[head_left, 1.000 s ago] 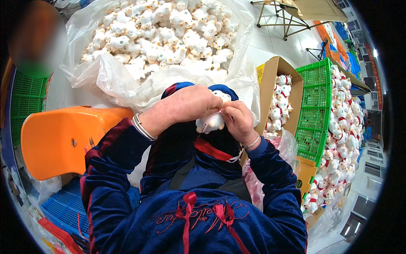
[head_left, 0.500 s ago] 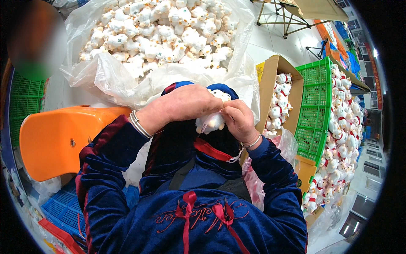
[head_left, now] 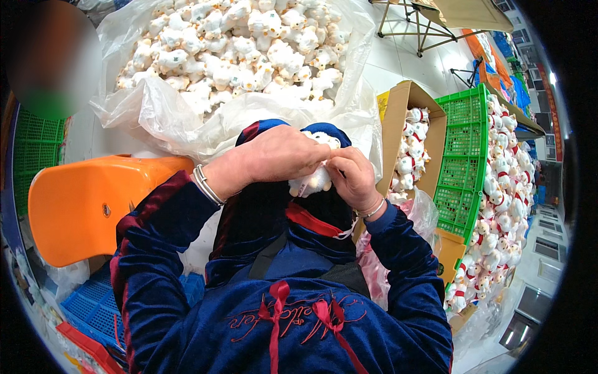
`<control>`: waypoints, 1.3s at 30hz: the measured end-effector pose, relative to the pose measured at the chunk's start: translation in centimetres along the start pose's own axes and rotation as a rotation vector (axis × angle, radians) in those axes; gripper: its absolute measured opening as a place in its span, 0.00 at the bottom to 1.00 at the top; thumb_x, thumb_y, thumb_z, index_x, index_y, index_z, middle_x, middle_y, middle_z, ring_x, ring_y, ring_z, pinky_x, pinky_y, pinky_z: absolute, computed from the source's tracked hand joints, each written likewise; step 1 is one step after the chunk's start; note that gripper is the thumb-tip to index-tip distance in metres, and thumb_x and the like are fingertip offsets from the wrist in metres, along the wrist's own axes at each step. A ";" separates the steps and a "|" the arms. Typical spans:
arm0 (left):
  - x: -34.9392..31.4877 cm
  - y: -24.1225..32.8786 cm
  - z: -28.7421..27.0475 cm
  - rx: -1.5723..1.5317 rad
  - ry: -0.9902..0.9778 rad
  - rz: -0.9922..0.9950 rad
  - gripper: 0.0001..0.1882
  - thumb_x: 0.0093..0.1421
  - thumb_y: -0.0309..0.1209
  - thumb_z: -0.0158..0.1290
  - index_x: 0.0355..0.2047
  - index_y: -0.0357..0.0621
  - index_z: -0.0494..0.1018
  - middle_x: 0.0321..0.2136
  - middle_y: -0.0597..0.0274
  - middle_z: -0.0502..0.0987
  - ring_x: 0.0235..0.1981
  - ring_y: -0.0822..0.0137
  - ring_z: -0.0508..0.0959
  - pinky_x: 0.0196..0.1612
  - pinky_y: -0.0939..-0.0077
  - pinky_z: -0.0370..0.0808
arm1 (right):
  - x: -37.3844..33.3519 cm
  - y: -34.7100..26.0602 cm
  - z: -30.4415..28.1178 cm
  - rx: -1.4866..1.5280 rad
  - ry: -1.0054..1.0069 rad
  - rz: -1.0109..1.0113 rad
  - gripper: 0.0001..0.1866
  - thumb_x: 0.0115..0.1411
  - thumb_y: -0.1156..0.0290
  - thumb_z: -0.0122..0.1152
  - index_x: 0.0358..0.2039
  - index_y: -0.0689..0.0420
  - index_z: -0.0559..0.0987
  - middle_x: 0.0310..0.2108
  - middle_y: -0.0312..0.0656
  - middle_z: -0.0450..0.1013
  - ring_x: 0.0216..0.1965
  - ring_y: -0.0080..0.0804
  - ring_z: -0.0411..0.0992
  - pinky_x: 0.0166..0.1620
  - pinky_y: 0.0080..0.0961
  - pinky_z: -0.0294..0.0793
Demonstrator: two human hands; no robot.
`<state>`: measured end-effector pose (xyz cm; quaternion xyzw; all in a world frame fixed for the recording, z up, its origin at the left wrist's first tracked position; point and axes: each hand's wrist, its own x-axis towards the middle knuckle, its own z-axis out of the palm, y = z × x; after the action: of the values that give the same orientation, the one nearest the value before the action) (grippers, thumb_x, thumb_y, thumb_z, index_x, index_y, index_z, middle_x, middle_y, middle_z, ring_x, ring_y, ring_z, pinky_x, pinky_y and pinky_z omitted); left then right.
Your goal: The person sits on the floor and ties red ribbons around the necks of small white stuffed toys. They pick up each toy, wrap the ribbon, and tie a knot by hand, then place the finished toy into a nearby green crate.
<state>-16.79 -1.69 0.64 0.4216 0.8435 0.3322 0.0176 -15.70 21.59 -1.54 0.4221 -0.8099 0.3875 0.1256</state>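
Toy (head_left: pixel 313 181), sm. white plush w/ pale pink strip at its lower L, is in both hands just above ctr of frame, over the lap (head_left: pixel 243 218). L hand (head_left: pixel 271 156) gripping toy from its upper L side, back of hand up, fingertips mostly hidden; R hand (head_left: pixel 354 179) gripping toy at its R side, thumb & forefinger pinched together. Anything betw. fingertips too sm. to tell. Red band (head_left: pixel 311 221) just below toy, mid-frame. Clear plastic sheet (head_left: pixel 146 112), upper L to top ctr, bears 1 big pile of white toys (head_left: pixel 240 53). Orange chair (head_left: pixel 71 209) mid L, blue crate (head_left: pixel 93 315) lower L. Cardboard box (head_left: pixel 435 128), R of ctr, holds red-banded toys (head_left: pixel 408 165); green crate (head_left: pixel 460 165) just beside it, 1 more heap of toys (head_left: pixel 498 215) far R
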 end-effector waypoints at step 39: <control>2.0 -1.7 -1.7 0.099 -0.224 0.192 0.07 0.61 0.34 0.52 0.30 0.45 0.72 0.23 0.54 0.79 0.27 0.49 0.81 0.28 0.55 0.76 | 0.0 0.6 -0.6 0.029 -0.081 -0.063 0.15 0.44 0.84 0.68 0.35 0.60 0.79 0.36 0.44 0.77 0.33 0.43 0.76 0.35 0.35 0.76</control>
<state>-19.79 -1.90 1.43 0.5349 0.8075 0.2414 0.0591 -16.29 22.22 -1.46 0.4646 -0.7949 0.3776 0.0988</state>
